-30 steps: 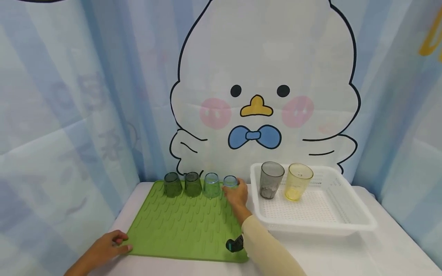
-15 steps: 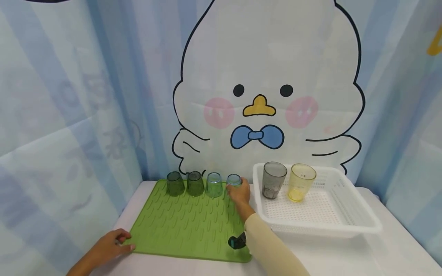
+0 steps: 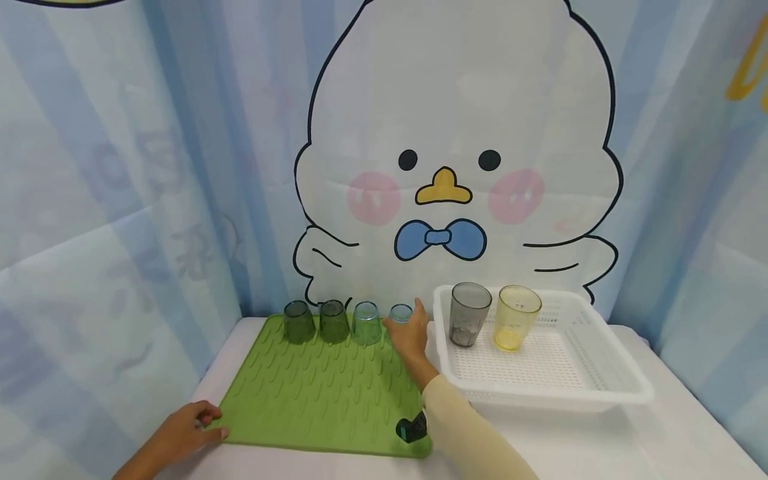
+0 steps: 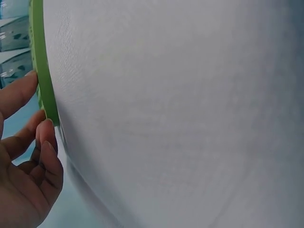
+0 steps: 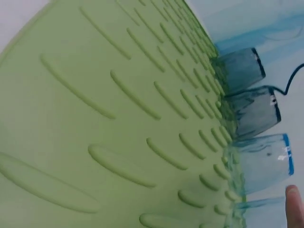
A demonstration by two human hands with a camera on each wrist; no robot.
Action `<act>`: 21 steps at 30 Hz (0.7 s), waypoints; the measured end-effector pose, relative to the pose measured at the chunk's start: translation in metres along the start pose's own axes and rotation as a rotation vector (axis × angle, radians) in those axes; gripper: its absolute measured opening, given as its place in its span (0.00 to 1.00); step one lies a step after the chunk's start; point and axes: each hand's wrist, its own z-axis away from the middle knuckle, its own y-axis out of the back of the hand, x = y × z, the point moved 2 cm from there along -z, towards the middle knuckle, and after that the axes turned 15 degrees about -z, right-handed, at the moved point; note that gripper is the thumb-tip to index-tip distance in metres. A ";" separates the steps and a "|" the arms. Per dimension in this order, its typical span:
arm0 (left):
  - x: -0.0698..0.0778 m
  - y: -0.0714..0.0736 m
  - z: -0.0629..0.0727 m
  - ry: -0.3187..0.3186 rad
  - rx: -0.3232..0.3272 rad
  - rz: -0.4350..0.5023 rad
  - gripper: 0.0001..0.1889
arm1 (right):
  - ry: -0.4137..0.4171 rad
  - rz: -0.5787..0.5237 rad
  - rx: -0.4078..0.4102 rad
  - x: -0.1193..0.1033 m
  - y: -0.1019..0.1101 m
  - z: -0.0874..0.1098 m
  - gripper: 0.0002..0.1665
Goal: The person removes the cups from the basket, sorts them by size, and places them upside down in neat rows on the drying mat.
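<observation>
My right hand [image 3: 410, 333] stands around a light blue glass [image 3: 400, 313] at the mat's back right, thumb and fingers spread apart, fingers pointing up. In the right wrist view only a fingertip [image 5: 293, 204] shows beside the glasses. Left of it, another light blue glass [image 3: 367, 323] and two dark grey glasses [image 3: 334, 322] stand upside down in a row along the back of the green drying mat [image 3: 318, 393]. My left hand [image 3: 186, 427] holds the mat's front left corner between thumb and fingers; the left wrist view shows fingertips on the mat's edge [image 4: 43, 71].
A white plastic basket [image 3: 600, 393] stands to the right on the white table [image 3: 516, 440]. Inside it are an upright grey glass [image 3: 469, 313] and a yellow glass [image 3: 516, 317]. A curtain [image 3: 270, 200] with a cartoon figure hangs right behind the table.
My right thumb and fingers have spread away from the rightmost blue glass, which they gripped before. The left hand stays at the mat corner. The glasses keep their places.
</observation>
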 end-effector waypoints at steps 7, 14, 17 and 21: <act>0.003 -0.001 0.002 -0.004 -0.017 0.046 0.19 | 0.046 0.002 -0.063 -0.018 0.000 0.019 0.51; 0.008 0.000 0.003 -0.013 -0.041 0.057 0.16 | 0.113 -0.068 -0.173 -0.034 0.014 0.041 0.43; 0.010 -0.001 0.002 -0.012 -0.040 0.044 0.16 | 0.090 -0.121 -0.261 -0.040 0.024 0.050 0.40; 0.011 -0.003 0.001 -0.026 -0.031 0.037 0.17 | 0.055 -0.188 -0.375 -0.050 0.037 0.063 0.37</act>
